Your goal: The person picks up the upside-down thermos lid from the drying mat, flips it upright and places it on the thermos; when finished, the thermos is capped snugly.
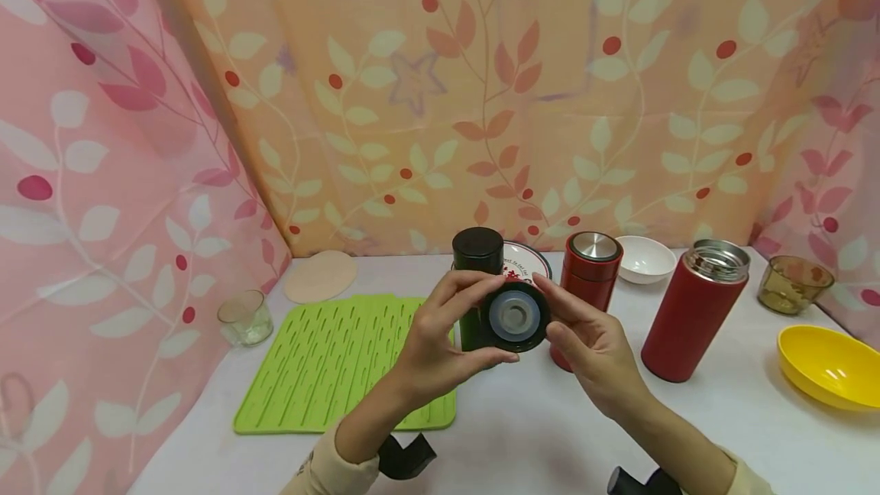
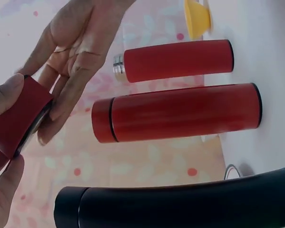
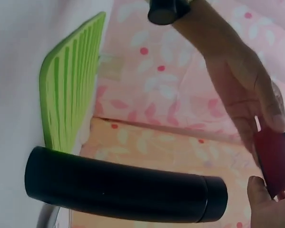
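Note:
A red thermos lid (image 1: pixel 516 317) is held up between both hands, its black-rimmed underside with a grey inner seal facing the head camera. My left hand (image 1: pixel 436 334) grips it from the left, thumb below and fingers above. From the right, my right hand (image 1: pixel 598 354) holds the lid's edge with thumb and fingertips. In the left wrist view the lid's red side (image 2: pixel 23 114) shows between the two hands. To the right stands a red thermos (image 1: pixel 694 319) with its steel mouth uncovered. A capped red thermos (image 1: pixel 591 273) and a black thermos (image 1: pixel 477 250) stand behind the hands.
A green drying mat (image 1: pixel 330 365) lies at left, with a clear glass (image 1: pixel 246 319) and a round beige mat (image 1: pixel 320 276) beyond. A white bowl (image 1: pixel 646 260), an amber glass (image 1: pixel 794 285) and a yellow bowl (image 1: pixel 832 369) are at right. Behind the thermoses is a patterned plate (image 1: pixel 525 258).

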A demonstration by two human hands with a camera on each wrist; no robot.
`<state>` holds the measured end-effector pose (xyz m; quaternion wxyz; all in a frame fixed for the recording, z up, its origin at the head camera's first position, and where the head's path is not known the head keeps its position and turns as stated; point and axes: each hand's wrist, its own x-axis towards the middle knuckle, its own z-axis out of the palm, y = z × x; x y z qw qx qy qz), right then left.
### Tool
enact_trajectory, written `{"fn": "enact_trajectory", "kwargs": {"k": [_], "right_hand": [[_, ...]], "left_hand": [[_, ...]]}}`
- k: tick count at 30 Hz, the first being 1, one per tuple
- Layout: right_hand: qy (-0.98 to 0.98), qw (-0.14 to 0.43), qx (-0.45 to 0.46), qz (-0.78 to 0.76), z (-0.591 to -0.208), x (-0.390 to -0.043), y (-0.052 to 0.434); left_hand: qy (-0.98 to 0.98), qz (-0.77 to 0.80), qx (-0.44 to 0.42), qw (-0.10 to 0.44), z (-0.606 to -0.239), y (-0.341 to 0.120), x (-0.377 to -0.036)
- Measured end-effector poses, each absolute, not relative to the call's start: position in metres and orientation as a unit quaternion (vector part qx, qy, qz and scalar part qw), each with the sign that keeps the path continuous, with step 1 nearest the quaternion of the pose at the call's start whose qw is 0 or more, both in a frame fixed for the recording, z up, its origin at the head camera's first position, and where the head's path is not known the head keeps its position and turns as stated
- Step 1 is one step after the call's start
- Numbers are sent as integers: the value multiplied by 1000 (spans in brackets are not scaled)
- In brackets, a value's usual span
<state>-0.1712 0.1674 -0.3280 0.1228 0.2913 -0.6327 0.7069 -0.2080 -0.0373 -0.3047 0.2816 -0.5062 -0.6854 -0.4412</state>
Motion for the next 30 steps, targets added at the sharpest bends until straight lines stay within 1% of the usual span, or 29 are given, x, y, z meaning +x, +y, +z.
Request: {"fn": "enact_trajectory", "kwargs": {"k": [3, 5, 6, 8, 11, 12, 14, 15, 17, 21, 24, 27, 30], "right_hand": [[-641, 126, 262, 710, -328, -169, 166], [-645, 137, 252, 708, -328, -169, 166], [-647, 143, 250, 706, -328, -170, 167], [-637, 148, 264, 709, -330, -171, 169], [-609, 140, 300, 721, -333, -175, 172], [-598, 133, 314, 725, -334, -177, 173], [-581, 123, 336, 731, -336, -180, 174], [-579, 122, 341, 730, -337, -181, 174], [-581, 121, 345, 727, -338, -183, 175], [-600, 115, 338, 716, -339, -186, 177], [-596, 89, 342, 721, -340, -187, 178], [-572, 79, 355, 735, -341, -187, 178], [-548, 102, 371, 743, -341, -186, 178]], "left_hand": [[-686, -445, -505, 277, -306, -35, -208], [-686, -460, -498, 265, -307, -36, -209], [-687, -474, -491, 249, -308, -36, -209], [-688, -512, -473, 200, -309, -37, -210], [-689, -562, -441, 124, -311, -38, -211], [-688, -571, -433, 110, -311, -39, -211], [-683, -577, -435, 105, -312, -38, -211], [-678, -574, -443, 115, -313, -38, -211], [-667, -556, -471, 158, -314, -37, -213], [-649, -461, -533, 286, -313, -35, -215], [-633, -374, -570, 368, -312, -33, -215], [-610, -334, -597, 399, -311, -31, -215], [-607, -357, -589, 397, -313, -29, -215]]}}
